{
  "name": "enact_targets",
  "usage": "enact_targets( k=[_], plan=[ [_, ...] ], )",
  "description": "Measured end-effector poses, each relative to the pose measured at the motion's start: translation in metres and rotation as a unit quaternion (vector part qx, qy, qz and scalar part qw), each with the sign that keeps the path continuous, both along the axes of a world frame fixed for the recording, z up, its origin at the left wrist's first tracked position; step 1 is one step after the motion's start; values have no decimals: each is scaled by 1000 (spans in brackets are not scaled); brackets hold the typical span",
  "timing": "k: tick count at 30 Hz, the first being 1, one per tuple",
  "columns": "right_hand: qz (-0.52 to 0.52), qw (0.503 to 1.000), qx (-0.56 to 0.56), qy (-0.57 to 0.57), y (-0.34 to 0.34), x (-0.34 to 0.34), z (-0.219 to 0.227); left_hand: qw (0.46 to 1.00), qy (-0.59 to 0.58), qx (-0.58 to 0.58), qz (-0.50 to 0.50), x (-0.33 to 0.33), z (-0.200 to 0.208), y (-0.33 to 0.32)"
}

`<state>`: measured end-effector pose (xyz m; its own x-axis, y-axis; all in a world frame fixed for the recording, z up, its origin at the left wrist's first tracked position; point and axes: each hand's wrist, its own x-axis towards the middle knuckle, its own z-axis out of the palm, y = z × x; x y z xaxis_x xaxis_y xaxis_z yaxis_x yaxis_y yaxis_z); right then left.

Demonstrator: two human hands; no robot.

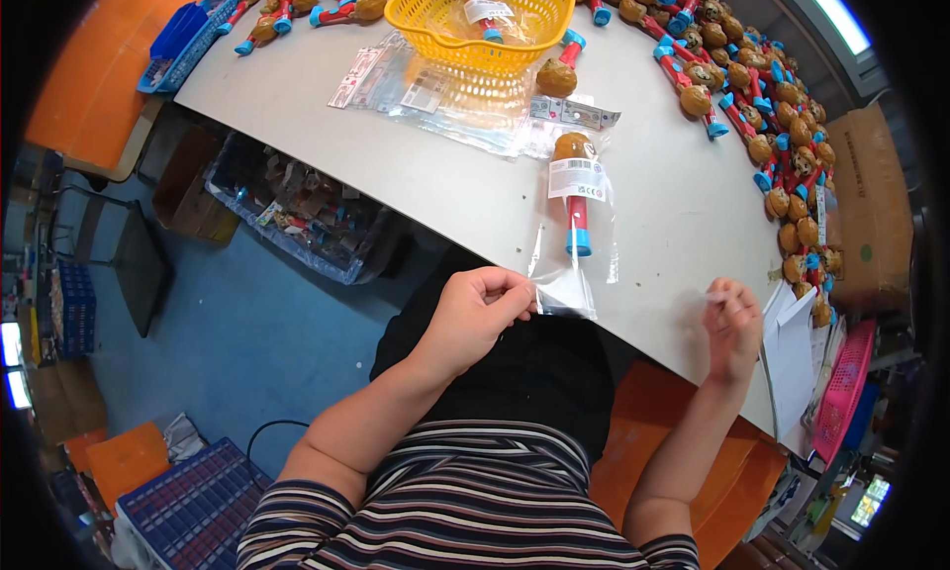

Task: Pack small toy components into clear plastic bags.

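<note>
A toy with a brown round head, a red handle and a blue end (578, 241) lies inside a clear plastic bag (606, 209) near the table's front edge. A white label (577, 178) covers part of the toy. My left hand (480, 311) pinches the bag's near end between thumb and fingers. Off to the right, my right hand (733, 331) is raised by the table edge, apart from the bag. Its curled fingers hold a small whitish strip (714, 297), whose kind is too small to tell.
Flat clear bags (426, 90) lie beneath and before a yellow basket (406, 26) holding a bagged toy. Loose toys (698, 75) pile along the far and right edges. Papers (790, 347) lie at right. A lined crate (297, 219) stands below the table at left.
</note>
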<state>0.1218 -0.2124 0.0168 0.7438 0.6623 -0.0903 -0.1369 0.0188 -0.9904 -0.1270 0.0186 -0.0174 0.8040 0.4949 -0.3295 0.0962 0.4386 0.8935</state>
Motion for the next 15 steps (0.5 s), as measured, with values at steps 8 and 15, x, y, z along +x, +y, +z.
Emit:
enact_targets(
  k=[8, 15],
  plan=[
    [55, 982, -71, -168, 123, 36, 74, 999, -2, 9, -44, -3, -4, 0],
    [209, 962, 20, -176, 313, 53, 92, 992, 46, 66, -94, -16, -5, -5]
  ],
)
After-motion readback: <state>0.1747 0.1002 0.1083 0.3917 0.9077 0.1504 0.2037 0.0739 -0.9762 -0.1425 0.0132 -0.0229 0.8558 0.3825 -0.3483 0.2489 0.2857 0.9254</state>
